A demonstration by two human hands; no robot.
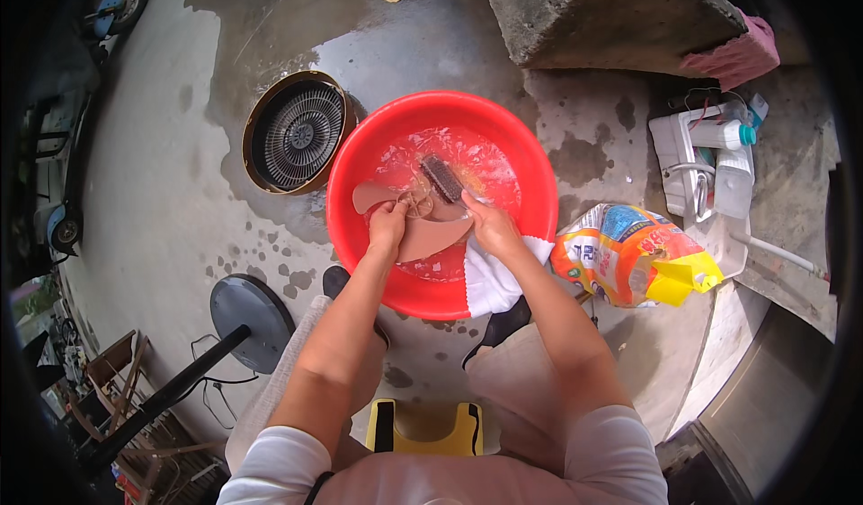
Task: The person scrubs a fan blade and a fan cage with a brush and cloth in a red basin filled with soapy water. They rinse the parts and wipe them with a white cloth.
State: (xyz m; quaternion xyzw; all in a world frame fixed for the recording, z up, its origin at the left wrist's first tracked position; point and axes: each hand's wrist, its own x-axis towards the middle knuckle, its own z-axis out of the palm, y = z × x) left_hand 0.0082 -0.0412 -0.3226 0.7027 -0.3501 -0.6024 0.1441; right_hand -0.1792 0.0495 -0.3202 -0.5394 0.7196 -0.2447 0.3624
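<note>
A red plastic basin (364, 154) of sudsy water stands on the ground before me. Over it, my left hand (388, 227) grips a brown plastic fan blade (430, 240) close to its round hub. My right hand (495, 227) is closed around a scrubbing brush (441, 177), whose dark bristles face up above the blade. The brush's handle is mostly hidden by my fingers. A white cloth (495, 277) hangs over the near right rim, just below my right hand.
A fan grille (300, 134) lies left of the basin. At lower left is a fan stand (249, 323) with its cord. A detergent bag (627, 255) and a white plastic basket (674, 168) of bottles sit right. A concrete block (607, 20) juts in above; a yellow stool (428, 431) is below.
</note>
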